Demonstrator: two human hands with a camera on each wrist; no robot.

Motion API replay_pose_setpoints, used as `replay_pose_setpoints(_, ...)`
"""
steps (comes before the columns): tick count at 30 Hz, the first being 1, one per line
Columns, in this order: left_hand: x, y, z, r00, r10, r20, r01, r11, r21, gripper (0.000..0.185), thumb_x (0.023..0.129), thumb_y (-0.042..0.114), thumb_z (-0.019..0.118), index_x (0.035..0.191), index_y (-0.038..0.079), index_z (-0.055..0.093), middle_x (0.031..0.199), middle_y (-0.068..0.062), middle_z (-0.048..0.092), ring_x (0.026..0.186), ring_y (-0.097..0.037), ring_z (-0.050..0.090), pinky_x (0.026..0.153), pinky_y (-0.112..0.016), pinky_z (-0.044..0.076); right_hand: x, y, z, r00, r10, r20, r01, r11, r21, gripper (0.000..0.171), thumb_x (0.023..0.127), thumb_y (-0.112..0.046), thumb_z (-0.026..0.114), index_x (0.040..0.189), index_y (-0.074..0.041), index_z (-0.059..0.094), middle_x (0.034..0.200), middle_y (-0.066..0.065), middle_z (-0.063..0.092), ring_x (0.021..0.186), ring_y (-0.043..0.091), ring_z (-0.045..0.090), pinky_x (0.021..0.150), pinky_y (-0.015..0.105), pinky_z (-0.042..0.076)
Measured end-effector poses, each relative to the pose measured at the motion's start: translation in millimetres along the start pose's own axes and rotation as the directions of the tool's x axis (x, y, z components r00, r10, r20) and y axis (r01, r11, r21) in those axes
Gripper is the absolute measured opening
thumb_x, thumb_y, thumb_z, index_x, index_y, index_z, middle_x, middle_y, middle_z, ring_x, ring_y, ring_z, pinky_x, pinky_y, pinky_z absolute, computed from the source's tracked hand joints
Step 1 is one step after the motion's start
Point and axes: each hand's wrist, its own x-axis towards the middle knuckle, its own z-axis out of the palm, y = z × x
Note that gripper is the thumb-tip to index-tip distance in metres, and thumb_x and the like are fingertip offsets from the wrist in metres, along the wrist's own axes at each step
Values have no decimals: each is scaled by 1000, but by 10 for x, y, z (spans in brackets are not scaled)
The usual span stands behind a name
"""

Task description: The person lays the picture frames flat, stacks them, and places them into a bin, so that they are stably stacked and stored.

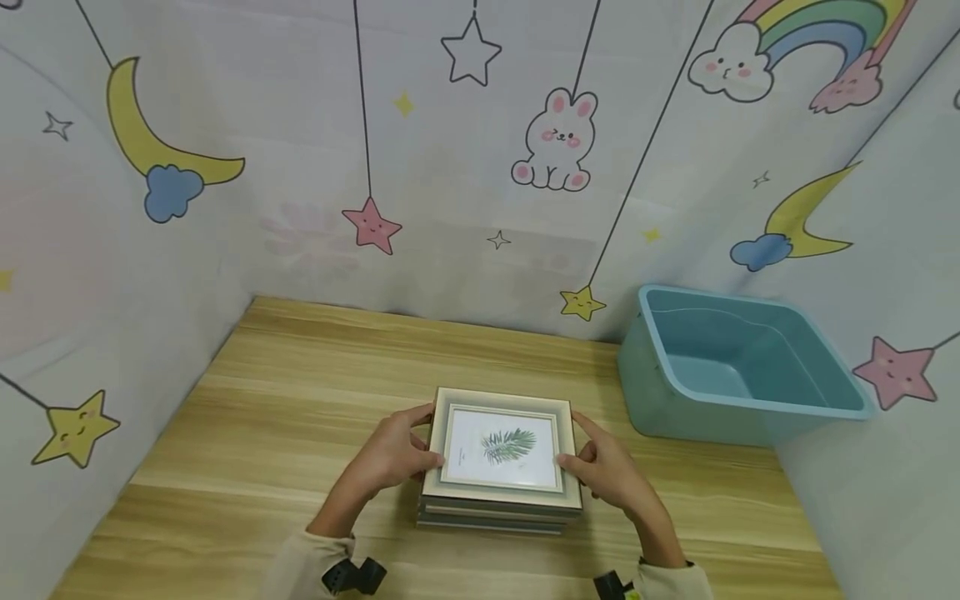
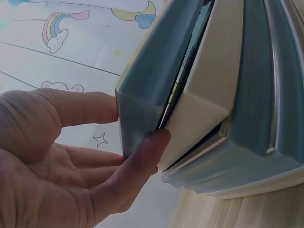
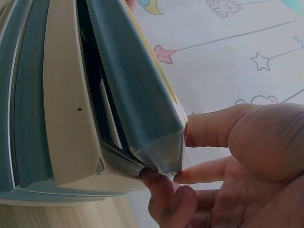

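A stack of picture frames [image 1: 495, 517] lies on the wooden table [image 1: 285, 392], in the middle near me. The top frame [image 1: 501, 446] shows a green leaf print in a pale border. My left hand [image 1: 420, 437] grips its left edge and my right hand [image 1: 576, 440] grips its right edge. In the left wrist view the left hand [image 2: 135, 122] pinches a corner of the top frame [image 2: 142, 85], thumb above and a finger below. In the right wrist view the right hand [image 3: 168, 154] pinches the top frame [image 3: 128, 85] likewise, with a gap over the frame underneath [image 3: 61, 109].
A light blue plastic tub [image 1: 772, 402] stands at the right back of the table, with nothing in it. Curtain walls [image 1: 465, 167] printed with stars, moons and a rabbit close in the table on three sides. Bare wood stretches to the left.
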Motion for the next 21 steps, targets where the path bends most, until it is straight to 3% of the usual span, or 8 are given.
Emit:
replay_pose_setpoints(11,34,-29,38,999,-5,-50,5,1000,-4,74,79,-11,74,146,-5,45,135,-24,58,75,-19,70,57,-33,60,-1,-55,29,997,36,-68,-39,998,-43,73,93,-13,69,155,-4,33,63,6,55,50,19,54,44,30,47)
replay_pose_setpoints(16,43,-46,20,999,11,-39,-11,1000,1,73,79,-9,74,145,-7,45,134,-26,58,76,-20,71,57,-33,59,-10,-88,40,995,45,-85,-49,998,-38,70,92,-12,70,153,-2,36,62,7,56,45,17,53,43,29,47)
replay_pose_setpoints(21,52,-68,1,999,29,-21,-29,1000,2,73,79,-7,74,145,-9,43,133,-29,56,75,-17,69,57,-31,59,-14,-78,37,994,54,-94,-59,997,-51,65,92,-14,70,148,2,42,65,9,58,48,23,58,45,31,49)
